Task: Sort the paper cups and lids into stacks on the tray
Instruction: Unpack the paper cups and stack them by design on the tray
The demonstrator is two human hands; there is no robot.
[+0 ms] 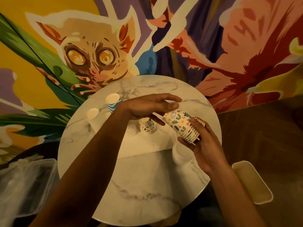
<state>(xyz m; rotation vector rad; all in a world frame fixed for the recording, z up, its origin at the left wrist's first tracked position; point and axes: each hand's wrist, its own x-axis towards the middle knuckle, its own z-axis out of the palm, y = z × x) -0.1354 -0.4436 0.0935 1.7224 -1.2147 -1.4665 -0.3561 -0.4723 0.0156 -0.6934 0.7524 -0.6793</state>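
Going left to right across the round marble tabletop [147, 185], we count first one plain white cup [92, 114] on its side, mouth toward us, then one blue-striped cup [113, 102] just behind it, also tipped. Both sit at the left end of the white tray [147, 145]. Our left hand [147, 107] reaches over the tray with fingers spread wide and gripping nothing; its fingertips hover just above the patterned stack [182, 124]. Beneath that hand we see a ribbed white stack [131, 130], partly hidden, and one small doodle-printed cup [146, 126] upside down on the tray. Our right hand [205, 143] is closed around the patterned stack, several nested cups printed with rainbows, stars and leaves, held tilted above the tray's right end. One white lid stack [182, 153] rests below it. A cream tray [252, 182] lies apart at the right. We find no readable writing.
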